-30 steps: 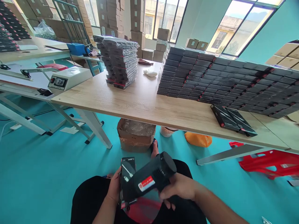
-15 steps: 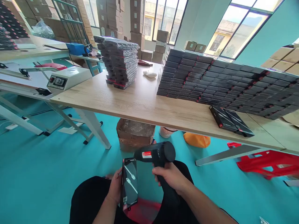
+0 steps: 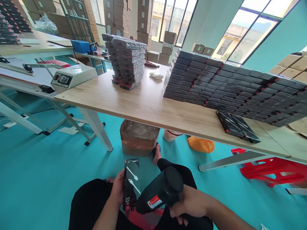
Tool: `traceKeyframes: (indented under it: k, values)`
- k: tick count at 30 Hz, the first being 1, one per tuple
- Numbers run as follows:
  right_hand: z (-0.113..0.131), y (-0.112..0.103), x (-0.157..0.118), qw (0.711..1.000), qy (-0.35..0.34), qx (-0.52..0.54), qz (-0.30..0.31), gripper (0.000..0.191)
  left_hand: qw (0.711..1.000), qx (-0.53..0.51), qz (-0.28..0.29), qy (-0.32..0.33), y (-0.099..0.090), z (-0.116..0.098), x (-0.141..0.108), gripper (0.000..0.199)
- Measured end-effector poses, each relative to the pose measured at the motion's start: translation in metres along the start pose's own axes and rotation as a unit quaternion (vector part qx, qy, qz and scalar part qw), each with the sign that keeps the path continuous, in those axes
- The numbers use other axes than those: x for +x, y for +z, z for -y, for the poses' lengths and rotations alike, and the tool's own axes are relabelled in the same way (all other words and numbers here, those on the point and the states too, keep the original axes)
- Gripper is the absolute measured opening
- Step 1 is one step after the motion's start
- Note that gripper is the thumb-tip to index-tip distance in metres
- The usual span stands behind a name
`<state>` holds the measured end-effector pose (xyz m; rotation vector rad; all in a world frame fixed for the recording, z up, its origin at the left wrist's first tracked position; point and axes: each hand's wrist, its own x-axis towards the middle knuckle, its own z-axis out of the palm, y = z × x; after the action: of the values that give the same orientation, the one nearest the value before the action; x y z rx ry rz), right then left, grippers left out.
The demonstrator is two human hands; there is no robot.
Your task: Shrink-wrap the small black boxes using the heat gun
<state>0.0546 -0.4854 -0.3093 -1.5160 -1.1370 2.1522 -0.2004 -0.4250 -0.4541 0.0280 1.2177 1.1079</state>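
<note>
My left hand (image 3: 117,188) grips the left side of a slim black cable box (image 3: 132,174), held upright over my lap. White cable plugs are pictured on its front. My right hand (image 3: 193,201) is wrapped around the handle of a black hair dryer (image 3: 164,188) with a red and white label. The dryer's barrel tilts down to the left. Its nozzle end overlaps the box's lower right edge in view; whether they touch I cannot tell. Two more black boxes (image 3: 236,126) lie at the front of the wooden table (image 3: 144,105).
A long wall of stacked black boxes (image 3: 216,83) fills the table's right side. Film-wrapped boxes (image 3: 127,62) are piled farther left. Beneath the table stand an open carton (image 3: 139,143), a basket (image 3: 169,135) and an orange bag (image 3: 200,144). A red stool (image 3: 271,169) lies at right.
My right hand has lowered the hair dryer and swung its nozzle from the box's top edge to its lower right. My left hand still holds the box in nearly the same place.
</note>
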Motion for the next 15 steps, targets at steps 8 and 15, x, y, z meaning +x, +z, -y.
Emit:
traceKeyframes:
  k: [8, 15]
  values:
    - [0.032, 0.022, 0.034, 0.98, -0.106, 0.108, -0.13, 0.027, 0.999, 0.008, 0.041, -0.014, 0.009, 0.002, -0.005, 0.019]
    - [0.025, -0.008, 0.036, 0.985, -0.109, 0.053, -0.124, 0.014, 0.999, -0.033, 0.009, -0.031, -0.007, 0.004, 0.007, 0.028]
